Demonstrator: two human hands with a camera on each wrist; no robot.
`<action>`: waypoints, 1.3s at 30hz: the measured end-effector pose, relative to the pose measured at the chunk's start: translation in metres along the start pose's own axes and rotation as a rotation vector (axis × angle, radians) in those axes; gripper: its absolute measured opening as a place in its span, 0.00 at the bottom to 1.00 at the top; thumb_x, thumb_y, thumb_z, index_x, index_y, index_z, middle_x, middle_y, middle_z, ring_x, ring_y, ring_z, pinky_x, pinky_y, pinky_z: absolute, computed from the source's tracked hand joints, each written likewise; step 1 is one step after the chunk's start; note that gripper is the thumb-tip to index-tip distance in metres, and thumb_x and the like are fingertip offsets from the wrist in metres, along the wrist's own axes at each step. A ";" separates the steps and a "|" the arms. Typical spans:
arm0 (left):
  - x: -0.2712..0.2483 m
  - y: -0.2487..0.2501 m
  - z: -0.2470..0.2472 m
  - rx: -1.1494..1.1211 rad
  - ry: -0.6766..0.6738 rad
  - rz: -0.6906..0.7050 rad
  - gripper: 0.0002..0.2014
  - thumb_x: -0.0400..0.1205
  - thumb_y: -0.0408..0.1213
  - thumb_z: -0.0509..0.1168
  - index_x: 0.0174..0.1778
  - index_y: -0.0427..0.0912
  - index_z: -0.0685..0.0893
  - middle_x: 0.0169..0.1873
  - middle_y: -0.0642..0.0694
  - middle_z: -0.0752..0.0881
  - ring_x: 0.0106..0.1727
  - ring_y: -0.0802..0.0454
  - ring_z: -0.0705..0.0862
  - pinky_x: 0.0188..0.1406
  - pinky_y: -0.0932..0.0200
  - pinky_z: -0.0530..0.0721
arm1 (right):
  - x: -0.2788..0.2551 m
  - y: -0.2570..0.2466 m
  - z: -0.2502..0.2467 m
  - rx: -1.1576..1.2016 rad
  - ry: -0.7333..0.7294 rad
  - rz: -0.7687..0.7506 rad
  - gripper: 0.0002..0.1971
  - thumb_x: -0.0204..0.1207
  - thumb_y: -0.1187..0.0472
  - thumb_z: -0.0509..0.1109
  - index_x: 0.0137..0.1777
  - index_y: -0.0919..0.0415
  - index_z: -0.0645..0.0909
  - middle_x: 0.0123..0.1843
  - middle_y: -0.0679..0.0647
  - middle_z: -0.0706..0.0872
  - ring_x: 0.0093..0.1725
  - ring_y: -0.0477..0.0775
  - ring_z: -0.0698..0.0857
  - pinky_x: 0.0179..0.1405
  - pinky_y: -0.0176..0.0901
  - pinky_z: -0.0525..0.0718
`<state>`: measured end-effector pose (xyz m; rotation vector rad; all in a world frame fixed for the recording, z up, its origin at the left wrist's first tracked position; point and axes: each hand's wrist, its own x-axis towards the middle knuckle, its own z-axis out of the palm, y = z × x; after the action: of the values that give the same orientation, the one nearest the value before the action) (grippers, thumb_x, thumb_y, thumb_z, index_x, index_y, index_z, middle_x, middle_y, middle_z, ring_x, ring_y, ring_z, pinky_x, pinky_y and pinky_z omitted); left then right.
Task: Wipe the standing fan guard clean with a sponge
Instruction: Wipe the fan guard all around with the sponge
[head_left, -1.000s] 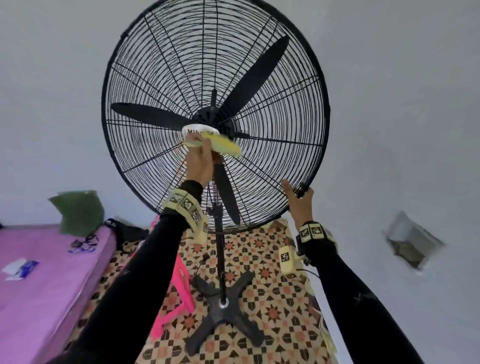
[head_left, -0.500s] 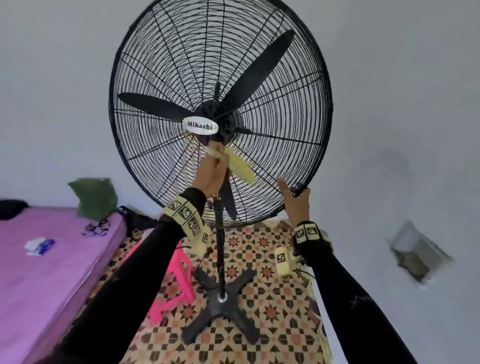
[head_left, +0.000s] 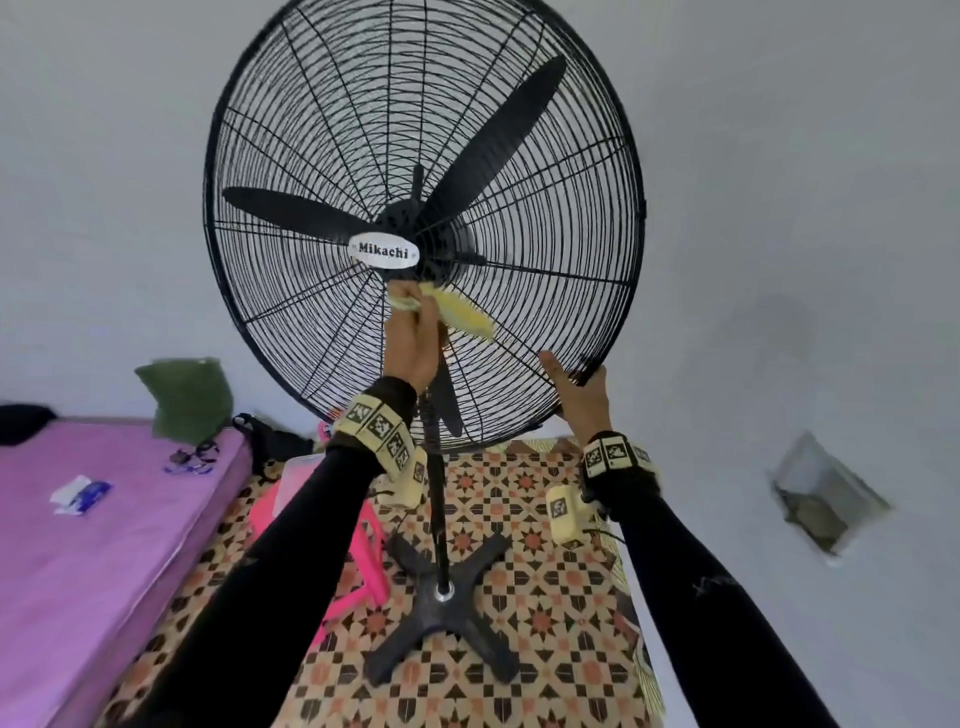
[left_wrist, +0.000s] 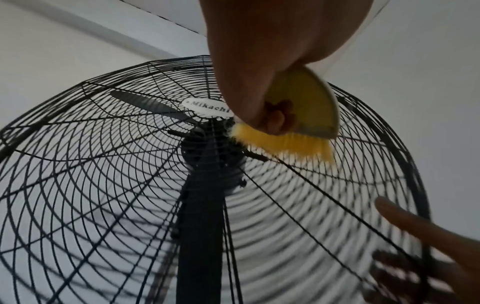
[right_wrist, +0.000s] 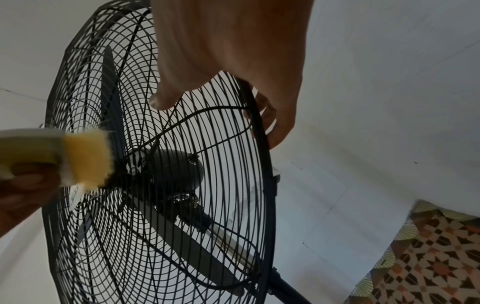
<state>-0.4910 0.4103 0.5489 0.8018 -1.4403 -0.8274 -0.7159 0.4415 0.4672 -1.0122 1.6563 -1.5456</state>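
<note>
A black standing fan fills the head view, its wire guard (head_left: 545, 171) carrying a white "Mikachi" badge (head_left: 383, 251) at the centre. My left hand (head_left: 413, 332) grips a yellow sponge (head_left: 460, 312) and presses it against the guard wires just below the badge. In the left wrist view the sponge (left_wrist: 298, 127) sits under my curled fingers (left_wrist: 275, 117), beside the badge (left_wrist: 207, 108). My right hand (head_left: 574, 384) holds the guard's lower right rim. Its fingers (right_wrist: 267, 119) wrap round the rim bar (right_wrist: 262, 164) and the thumb (right_wrist: 163, 100) lies on the front wires. The sponge (right_wrist: 83, 156) shows at the left of that view.
The fan's pole (head_left: 438, 519) runs down to a black cross base (head_left: 441, 618) on a patterned floor (head_left: 545, 597). A pink stool (head_left: 366, 566) stands beside the base. At left there is a pink bed (head_left: 104, 561) with a green pillow (head_left: 184, 397). A wall recess (head_left: 826, 499) is on the right.
The left hand has slid the sponge down off the badge, which it partly covered a second ago, to just beneath it. The right hand has kept its hold on the rim.
</note>
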 end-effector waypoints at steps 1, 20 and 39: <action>-0.002 -0.001 0.003 0.020 -0.068 -0.021 0.03 0.92 0.33 0.53 0.53 0.44 0.69 0.46 0.45 0.77 0.39 0.47 0.77 0.33 0.54 0.79 | 0.000 0.000 0.001 -0.004 0.001 0.001 0.67 0.53 0.15 0.75 0.87 0.53 0.59 0.84 0.54 0.71 0.80 0.61 0.74 0.77 0.66 0.78; -0.015 -0.008 0.023 0.025 -0.013 -0.085 0.14 0.93 0.38 0.55 0.63 0.28 0.71 0.43 0.44 0.80 0.38 0.51 0.80 0.37 0.53 0.82 | 0.050 -0.077 -0.044 0.205 -0.174 0.042 0.52 0.62 0.23 0.77 0.81 0.49 0.66 0.61 0.56 0.91 0.51 0.59 0.91 0.59 0.69 0.88; -0.091 -0.024 0.078 0.192 -0.205 -0.128 0.19 0.92 0.44 0.58 0.58 0.26 0.71 0.36 0.48 0.79 0.30 0.58 0.77 0.32 0.58 0.78 | 0.035 -0.059 -0.030 0.133 -0.074 -0.033 0.57 0.52 0.11 0.70 0.78 0.45 0.77 0.76 0.51 0.83 0.76 0.58 0.80 0.78 0.67 0.75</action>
<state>-0.5666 0.4787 0.4808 0.9850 -1.6827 -0.8974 -0.7531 0.4259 0.5304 -1.0182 1.4726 -1.5977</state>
